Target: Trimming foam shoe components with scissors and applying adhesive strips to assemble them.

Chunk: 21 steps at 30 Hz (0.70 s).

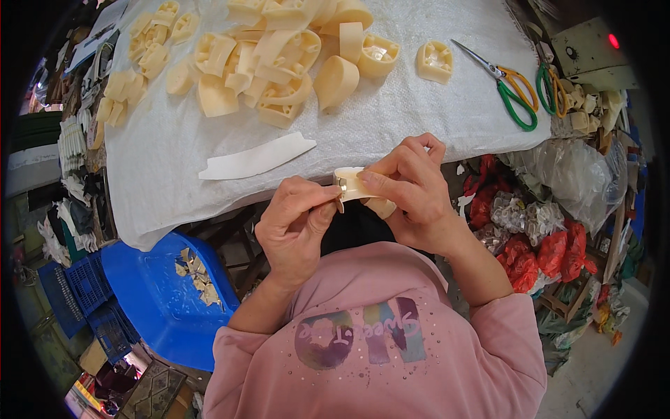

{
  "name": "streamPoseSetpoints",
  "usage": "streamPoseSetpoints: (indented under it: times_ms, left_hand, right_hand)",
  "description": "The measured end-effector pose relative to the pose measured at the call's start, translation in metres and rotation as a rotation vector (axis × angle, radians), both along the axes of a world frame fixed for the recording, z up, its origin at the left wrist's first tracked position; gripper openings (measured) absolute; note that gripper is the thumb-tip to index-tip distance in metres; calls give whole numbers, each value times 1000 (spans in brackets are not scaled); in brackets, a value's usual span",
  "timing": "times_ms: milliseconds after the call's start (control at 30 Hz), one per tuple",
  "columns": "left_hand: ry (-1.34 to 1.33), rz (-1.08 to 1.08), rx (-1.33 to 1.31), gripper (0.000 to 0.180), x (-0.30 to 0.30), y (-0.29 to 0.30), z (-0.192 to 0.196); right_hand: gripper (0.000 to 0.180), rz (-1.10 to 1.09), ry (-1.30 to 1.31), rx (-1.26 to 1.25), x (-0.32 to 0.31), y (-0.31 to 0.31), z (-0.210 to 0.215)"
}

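Cream part [354,184]: held over the table [160,153] edge, right hand [412,192] pinching it from above. Left hand [296,223]: fingers closed on a small metal blade [340,192], probably a trimming knife, set against the part's end. Behind: part pile [265,56], white strip [257,158], scissors [506,84]. Lower left: blue bin [157,300] with scraps.

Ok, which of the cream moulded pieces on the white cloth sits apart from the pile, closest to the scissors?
The lone cream piece at the pile's right end, hollow side up, just left of the green-and-orange scissors.
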<state>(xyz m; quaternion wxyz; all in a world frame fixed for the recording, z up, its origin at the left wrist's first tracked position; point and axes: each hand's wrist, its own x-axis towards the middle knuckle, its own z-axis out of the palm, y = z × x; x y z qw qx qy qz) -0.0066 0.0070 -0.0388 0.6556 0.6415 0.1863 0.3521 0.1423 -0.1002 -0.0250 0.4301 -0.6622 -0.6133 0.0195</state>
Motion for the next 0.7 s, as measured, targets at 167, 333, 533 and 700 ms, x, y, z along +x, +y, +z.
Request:
streamPoseSetpoints:
  times_ms: [167,333,533,700]
  left_hand:
    - [-44,12,126,12,0,4,-4]
    - [-5,26,385,15,5,8,2]
    - [94,-37,509,14,5,12,13]
    - [144,-15,584,12,7,10,10]
  right_hand:
    - [37,17,27,-5,-3,-1,-2]
    - [40,65,107,-21,-2,-5,-1]
    - [42,111,134,-123,-2,-10,0]
    - [42,105,120,-184,-1,-10,2]
